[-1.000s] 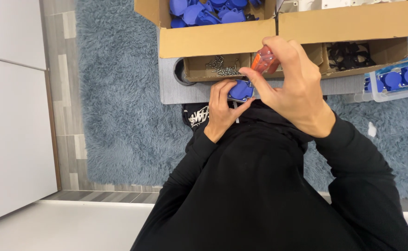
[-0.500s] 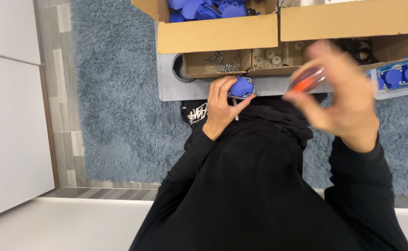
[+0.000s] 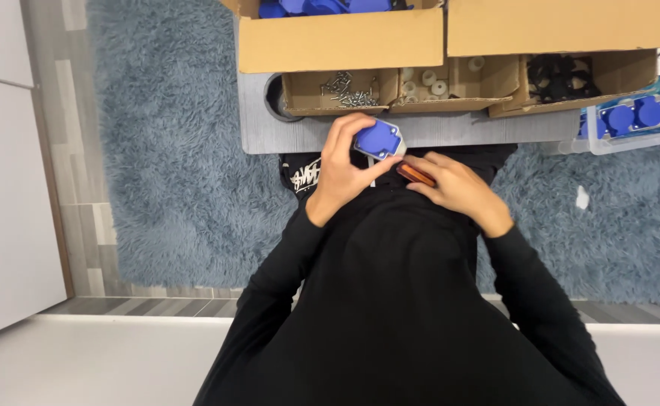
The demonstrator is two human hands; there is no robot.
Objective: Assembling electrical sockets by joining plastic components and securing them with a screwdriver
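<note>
— Where is the blue socket part point(image 3: 378, 140) now?

— At the near edge of the table point(image 3: 450, 131). The left hand point(image 3: 345, 169) has its fingers closed around it, face up, so it does not move.

— And the right hand point(image 3: 454, 188)?

— It grips an orange-handled tool point(image 3: 416, 175), touching the part, I think to work on it.

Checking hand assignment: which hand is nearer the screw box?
Left. The left hand sits just below the screw box; the right hand is lower and farther right.
</note>
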